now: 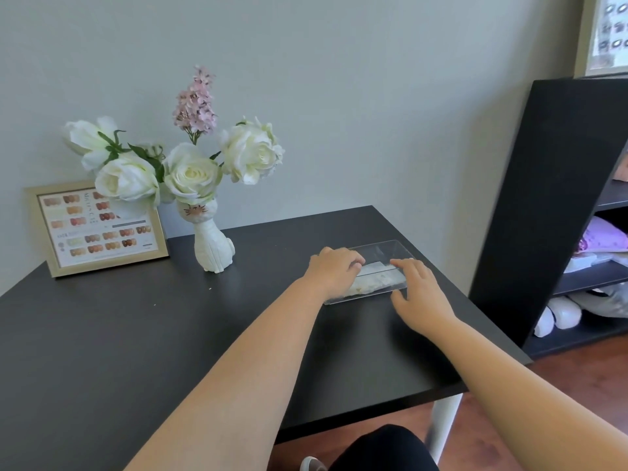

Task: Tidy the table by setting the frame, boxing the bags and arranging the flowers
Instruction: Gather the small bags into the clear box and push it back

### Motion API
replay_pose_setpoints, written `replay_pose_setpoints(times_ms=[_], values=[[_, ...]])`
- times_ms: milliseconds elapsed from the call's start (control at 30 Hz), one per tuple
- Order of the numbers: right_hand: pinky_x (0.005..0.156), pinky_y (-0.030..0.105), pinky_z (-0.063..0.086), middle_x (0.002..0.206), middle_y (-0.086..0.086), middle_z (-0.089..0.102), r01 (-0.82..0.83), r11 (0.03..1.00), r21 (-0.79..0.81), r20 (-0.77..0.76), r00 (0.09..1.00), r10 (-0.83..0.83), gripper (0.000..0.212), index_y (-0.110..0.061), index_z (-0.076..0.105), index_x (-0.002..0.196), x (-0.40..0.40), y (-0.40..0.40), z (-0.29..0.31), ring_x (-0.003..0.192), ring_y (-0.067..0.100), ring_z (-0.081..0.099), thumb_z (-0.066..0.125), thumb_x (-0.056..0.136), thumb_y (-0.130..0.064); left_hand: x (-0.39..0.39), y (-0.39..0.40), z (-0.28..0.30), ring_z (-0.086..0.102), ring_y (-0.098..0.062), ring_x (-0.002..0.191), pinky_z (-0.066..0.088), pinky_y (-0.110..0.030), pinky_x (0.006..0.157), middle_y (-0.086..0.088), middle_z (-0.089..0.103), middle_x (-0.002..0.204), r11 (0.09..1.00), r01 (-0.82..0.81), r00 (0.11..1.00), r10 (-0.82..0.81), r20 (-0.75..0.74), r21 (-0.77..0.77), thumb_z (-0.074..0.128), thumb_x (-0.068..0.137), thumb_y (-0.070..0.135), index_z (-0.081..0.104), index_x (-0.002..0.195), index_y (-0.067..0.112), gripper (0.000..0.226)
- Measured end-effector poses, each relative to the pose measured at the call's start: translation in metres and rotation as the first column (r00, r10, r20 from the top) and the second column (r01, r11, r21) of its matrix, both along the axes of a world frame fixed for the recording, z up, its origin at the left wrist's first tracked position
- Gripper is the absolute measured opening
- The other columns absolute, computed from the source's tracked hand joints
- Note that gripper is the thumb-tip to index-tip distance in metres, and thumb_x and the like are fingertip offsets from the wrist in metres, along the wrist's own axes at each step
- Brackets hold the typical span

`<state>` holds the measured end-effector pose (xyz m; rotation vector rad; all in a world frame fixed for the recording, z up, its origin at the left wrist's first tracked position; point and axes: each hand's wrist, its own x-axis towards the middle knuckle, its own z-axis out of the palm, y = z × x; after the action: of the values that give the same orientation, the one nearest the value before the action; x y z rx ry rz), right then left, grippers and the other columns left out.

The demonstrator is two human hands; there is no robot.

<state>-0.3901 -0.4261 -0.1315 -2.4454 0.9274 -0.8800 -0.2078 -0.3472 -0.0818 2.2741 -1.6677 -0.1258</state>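
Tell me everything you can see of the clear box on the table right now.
The clear box is a shallow, oblong tray, seemingly plastic, lying flat near the black table's right edge. Pale bags lie inside. The left hand rests on its left end, the right hand on its right.

Plain pale grey-green wall (339,79) behind black matte table (119,334), white table leg (445,426) at near right corner. Tall black shelving unit (543,198) stands right of table against wall, shelves holding purple bundle (605,236), white rounded items (557,317) on lower shelf. Light-framed panel (608,32) hangs at upper right, contents blurred. Reddish-brown wood floor (509,436) beneath. Soft, even daylight, faint sheen on tabletop.
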Motion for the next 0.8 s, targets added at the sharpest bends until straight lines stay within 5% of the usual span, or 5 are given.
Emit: replay_pose_setpoints(times_ms=[100,200,400,633,800], values=[[0.089,0.029,0.042,0.141,-0.005,0.043,0.018,0.999,-0.043,-0.040,0.999,-0.019,0.052,-0.022,0.048,0.134,-0.001,0.000,-0.002,0.136,0.014,0.027,0.054,0.085,-0.009,0.010,0.012,-0.009,0.032,-0.027,0.136,0.031,-0.045,0.106,0.007,0.041,0.149,0.988,-0.074,0.997,0.072,-0.019,-0.132,0.044,0.097,0.046,0.054,0.132,0.033,0.039],[0.086,0.027,0.042,0.142,-0.008,0.042,0.028,0.998,-0.054,-0.046,0.998,-0.031,0.052,-0.024,0.048,0.135,-0.001,0.000,-0.003,0.139,0.010,0.023,0.052,0.086,-0.009,0.020,0.024,-0.019,0.017,-0.025,0.144,0.019,-0.047,0.113,0.007,0.024,0.159,0.984,-0.155,0.983,0.144,-0.116,-0.092,0.045,0.093,0.058,0.042,0.143,0.034,0.056],[0.078,0.025,0.043,0.141,-0.008,0.041,0.068,0.992,-0.104,-0.038,0.997,-0.072,0.053,-0.023,0.047,0.134,-0.001,0.004,-0.008,0.140,0.008,0.021,0.051,0.084,-0.006,0.018,0.032,-0.029,0.018,-0.023,0.146,0.024,-0.050,0.115,0.004,0.018,0.162,0.979,-0.176,0.953,0.143,-0.266,-0.104,0.044,0.093,0.062,0.038,0.146,0.028,0.063],[0.071,0.023,0.042,0.143,-0.009,0.039,0.094,0.989,-0.117,-0.044,0.994,-0.100,0.054,-0.024,0.046,0.134,-0.001,0.003,-0.009,0.139,0.006,0.020,0.050,0.083,-0.007,0.016,0.029,-0.031,0.020,-0.022,0.146,0.027,-0.047,0.111,0.009,0.013,0.163,0.981,-0.178,0.950,0.150,-0.273,-0.079,0.040,0.093,0.065,0.036,0.147,0.028,0.066],[0.084,0.027,0.047,0.148,-0.007,0.035,0.091,0.989,-0.118,-0.065,0.993,-0.099,0.055,-0.022,0.044,0.138,-0.001,0.005,-0.009,0.143,0.010,0.017,0.048,0.085,-0.007,0.013,0.037,-0.041,0.020,-0.019,0.146,0.026,-0.045,0.111,0.012,0.008,0.164,0.963,-0.210,0.941,0.151,-0.302,-0.172,0.035,0.095,0.064,0.029,0.152,0.024,0.069]])
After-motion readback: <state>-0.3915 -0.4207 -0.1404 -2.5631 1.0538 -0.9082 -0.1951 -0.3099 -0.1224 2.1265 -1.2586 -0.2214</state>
